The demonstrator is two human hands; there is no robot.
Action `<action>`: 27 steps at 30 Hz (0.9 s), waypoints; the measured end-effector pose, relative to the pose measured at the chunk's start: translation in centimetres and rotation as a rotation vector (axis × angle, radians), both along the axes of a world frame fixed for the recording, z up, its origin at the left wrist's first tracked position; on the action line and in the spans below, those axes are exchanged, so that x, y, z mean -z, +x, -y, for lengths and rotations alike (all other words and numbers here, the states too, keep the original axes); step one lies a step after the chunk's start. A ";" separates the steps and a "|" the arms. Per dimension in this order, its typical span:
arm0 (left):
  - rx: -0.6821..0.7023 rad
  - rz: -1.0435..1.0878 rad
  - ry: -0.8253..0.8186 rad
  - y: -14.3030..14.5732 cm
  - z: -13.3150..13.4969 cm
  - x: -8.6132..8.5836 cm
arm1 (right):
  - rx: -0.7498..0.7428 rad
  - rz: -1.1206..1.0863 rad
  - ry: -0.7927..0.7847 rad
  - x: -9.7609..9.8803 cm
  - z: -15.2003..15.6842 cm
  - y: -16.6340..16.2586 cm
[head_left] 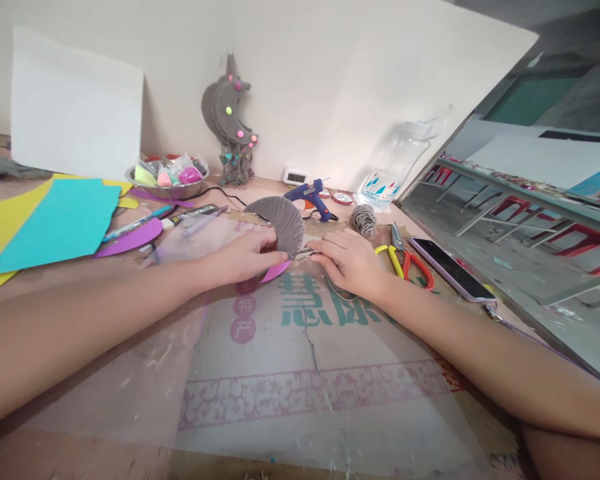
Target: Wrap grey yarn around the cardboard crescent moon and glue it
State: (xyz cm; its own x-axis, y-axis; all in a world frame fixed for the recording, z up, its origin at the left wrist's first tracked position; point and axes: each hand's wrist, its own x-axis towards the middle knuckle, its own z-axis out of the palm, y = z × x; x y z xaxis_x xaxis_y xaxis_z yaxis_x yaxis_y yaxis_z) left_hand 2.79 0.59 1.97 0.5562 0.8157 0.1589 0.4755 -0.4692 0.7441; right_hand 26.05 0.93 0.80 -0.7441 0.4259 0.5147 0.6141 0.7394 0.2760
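A crescent moon shape wrapped in grey yarn [291, 223] is gripped at its inner edge by my left hand [247, 257], thumb near its lower end. Fingers pinched, my right hand [347, 260] holds a strand of grey yarn [306, 253] beside that end of the crescent. More of the strand loops out under the right palm. Just behind the right hand sits a ball of grey yarn [364, 220]. A purple paper piece [276, 271] shows partly below the crescent.
Pliers [417, 267], scissors [393, 257] and a phone [453, 270] lie to the right. Behind are a blue glue gun [316, 198], a clear jug [393, 167], a small clock [296, 176] and a decorated crescent [230, 117]. Coloured sheets [55, 220] and a bowl [167, 192] stand left.
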 end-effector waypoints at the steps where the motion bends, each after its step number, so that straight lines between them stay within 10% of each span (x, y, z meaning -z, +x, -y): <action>1: 0.002 -0.001 0.004 0.0 0.0 0.0 | -0.003 0.000 0.000 0.0 0.0 0.0; 27: 0.041 -0.014 0.037 0.0 -0.2 0.3 | -0.055 0.033 0.039 -0.1 0.0 -0.1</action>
State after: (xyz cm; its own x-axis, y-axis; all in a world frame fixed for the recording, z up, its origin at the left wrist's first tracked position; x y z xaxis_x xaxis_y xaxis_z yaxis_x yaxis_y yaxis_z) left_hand 2.76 0.82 1.71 0.5911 0.7861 0.1806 0.4660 -0.5156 0.7190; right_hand 25.92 0.88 0.86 -0.7823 0.3645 0.5051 0.5633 0.7600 0.3241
